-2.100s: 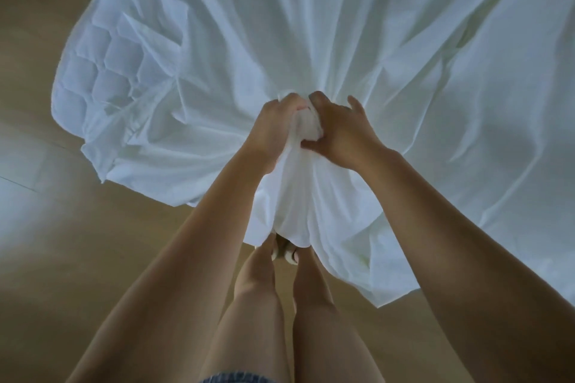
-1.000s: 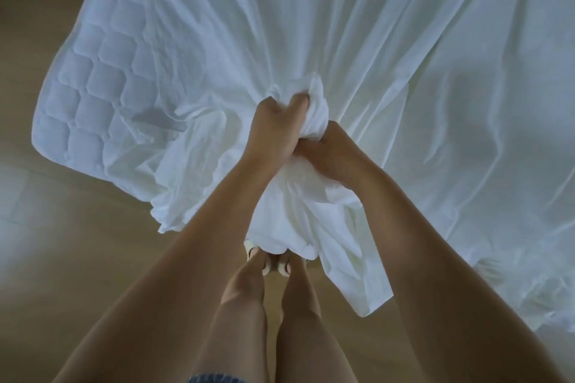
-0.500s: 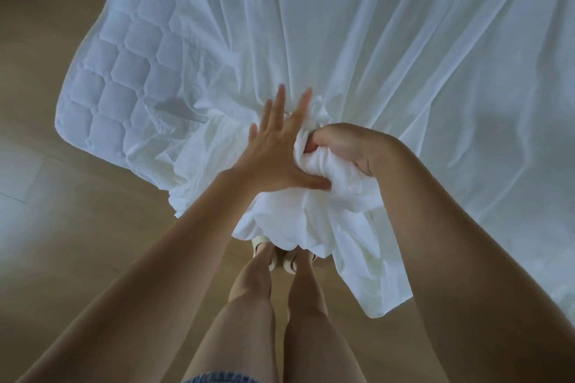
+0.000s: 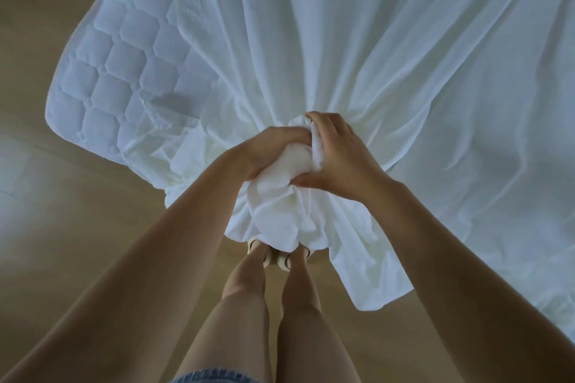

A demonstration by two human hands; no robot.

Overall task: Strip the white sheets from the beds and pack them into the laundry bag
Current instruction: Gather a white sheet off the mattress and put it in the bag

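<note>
From the head camera, looking down: the white sheet (image 4: 357, 56) covers most of the bed, and its near edge is gathered into a fat wad at the middle of the view. Long creases fan out from that wad across the cloth towards the far side. Below the wad the loose end hangs in soft folds in front of the person's shins, and one flap trails lower on the right.

Both hands are together on the wad. The left hand (image 4: 273, 149) curls over it from the left. The right hand (image 4: 336, 158) clamps it from the right, fingers over the top and thumb pressed in underneath. The two hands sit just beside each other with bunched cloth between them.

At the left corner of the bed the sheet is pulled back and a quilted pad (image 4: 102, 78) lies bare. It is white, stitched into puffy, rounded cells, with a curved corner. The sheet itself looks thin and smooth, a plain weave that wrinkles finely where it is squeezed.

The wooden floor (image 4: 62, 227) is pale tan and matte. The person stands on it in light sandals (image 4: 258, 247), with a frayed denim hem (image 4: 214, 376) at the bottom edge.
</note>
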